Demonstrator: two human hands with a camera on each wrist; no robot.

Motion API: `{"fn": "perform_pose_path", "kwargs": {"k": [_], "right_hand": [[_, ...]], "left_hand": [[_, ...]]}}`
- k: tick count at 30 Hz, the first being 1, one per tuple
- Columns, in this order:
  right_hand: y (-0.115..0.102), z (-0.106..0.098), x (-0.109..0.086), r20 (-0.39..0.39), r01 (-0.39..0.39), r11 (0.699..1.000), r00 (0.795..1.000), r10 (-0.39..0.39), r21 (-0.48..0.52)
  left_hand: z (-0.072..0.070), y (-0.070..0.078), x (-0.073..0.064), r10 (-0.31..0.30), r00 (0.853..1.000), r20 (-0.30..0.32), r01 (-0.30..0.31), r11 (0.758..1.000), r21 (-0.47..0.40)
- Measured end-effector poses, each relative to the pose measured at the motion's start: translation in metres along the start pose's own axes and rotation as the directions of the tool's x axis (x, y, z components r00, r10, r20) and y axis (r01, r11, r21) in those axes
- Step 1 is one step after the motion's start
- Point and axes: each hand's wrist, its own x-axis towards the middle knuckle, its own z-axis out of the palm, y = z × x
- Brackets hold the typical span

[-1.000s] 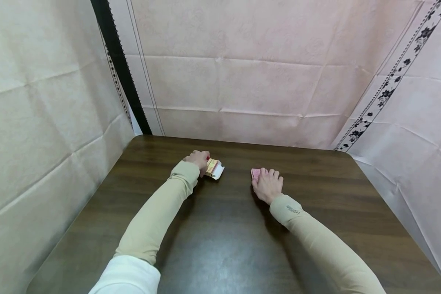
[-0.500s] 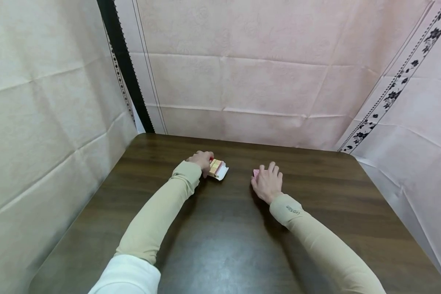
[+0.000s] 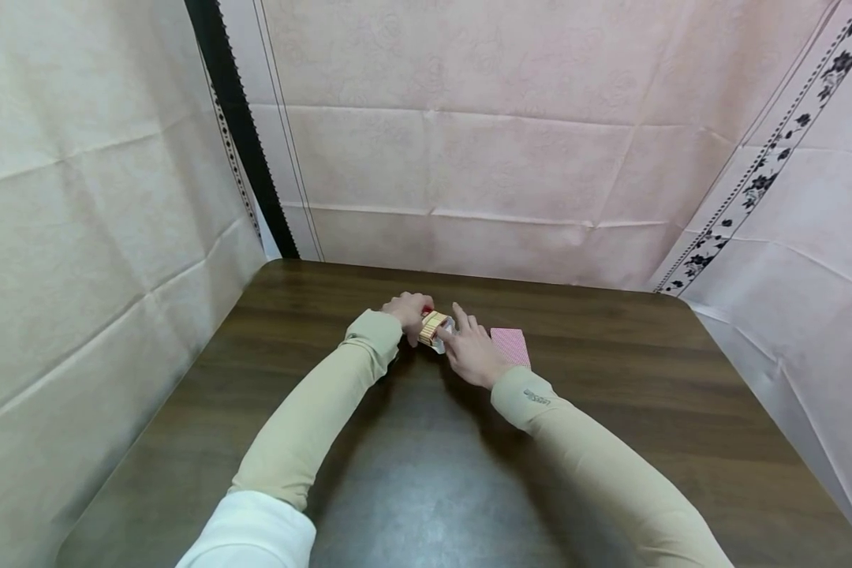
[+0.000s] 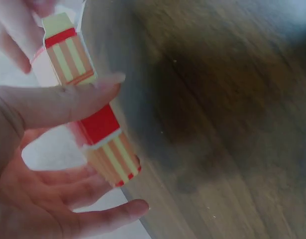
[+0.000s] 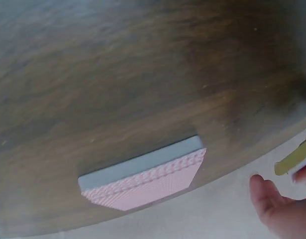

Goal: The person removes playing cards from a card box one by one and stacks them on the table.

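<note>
The striped box (image 4: 100,125) sits near the middle of the head view, held in the left hand (image 3: 407,308). It is yellow, orange and red, and a loose flap (image 4: 57,23) sticks out at one end. It looks like thin card, so I think it is very light and a bit stiff, but it could crush if someone squeezed it hard. The flap looks like the weakest part, as it could bend or rip. The long flat sides seem the best place to hold it, with a soft pinch. The left hand does nearly that: its thumb lies across the front and other fingers are behind, clamped on the box. I cannot see inside the box. The right hand (image 3: 474,355) is at the flap end, with its fingers spread apart; I cannot tell how firmly they touch the box. Just to the right of that hand lies a pink pack of cards (image 5: 150,184), flat on the desk (image 3: 625,379) in a neat pile. The cards look smooth, so they may slide off each other; holding the pile by its two long edges should keep it together. Farther out, a pale cloth (image 3: 497,158) hangs behind the desk, across the top of the head view.
</note>
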Motion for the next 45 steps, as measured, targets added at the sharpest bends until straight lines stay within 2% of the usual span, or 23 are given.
{"fn": "perform_pose_path", "kwargs": {"k": [5,8,14,19,23,28,33,36,41,45], "right_hand": [[0.002,0.007,0.002,0.034,0.014,0.999,0.999,-0.013,-0.04],[0.003,0.009,0.004,0.042,0.027,0.998,0.999,-0.025,-0.048],[0.006,0.008,0.003,0.02,0.029,1.0,0.999,-0.029,-0.009],[0.01,0.004,0.0,-0.028,0.071,0.996,0.997,-0.069,0.058],[0.013,0.002,-0.003,-0.063,0.091,0.992,0.994,-0.085,0.093],[0.011,-0.001,-0.002,-0.073,0.055,0.992,0.996,-0.047,0.11],[0.008,-0.001,0.001,-0.091,0.018,0.994,0.996,-0.008,0.109],[0.009,-0.001,0.001,-0.098,0.019,0.996,0.995,-0.01,0.092],[0.018,0.0,-0.007,-0.109,0.027,0.998,0.994,-0.022,0.051],[0.031,0.002,-0.016,-0.131,-0.021,0.998,0.991,0.028,0.058]], "left_hand": [[-0.001,0.008,0.001,0.075,0.995,0.068,-0.075,0.997,-0.007],[-0.001,0.009,0.002,0.091,0.992,0.083,-0.091,0.996,-0.003],[0.0,-0.002,0.006,0.061,0.995,0.084,-0.058,0.998,-0.031],[-0.003,-0.011,0.002,0.038,0.997,0.069,-0.035,0.998,-0.045],[-0.005,-0.013,-0.001,0.023,0.999,0.049,-0.021,0.999,-0.049],[-0.007,-0.011,-0.005,0.007,0.999,0.039,-0.004,0.998,-0.061],[-0.006,-0.007,-0.007,0.028,0.999,0.045,-0.025,0.997,-0.071],[-0.007,-0.008,-0.008,0.03,0.999,0.038,-0.027,0.997,-0.073],[-0.007,-0.014,-0.008,-0.01,1.0,0.021,0.011,0.997,-0.076],[-0.006,-0.019,-0.004,-0.048,0.999,0.023,0.049,0.996,-0.077]]}}
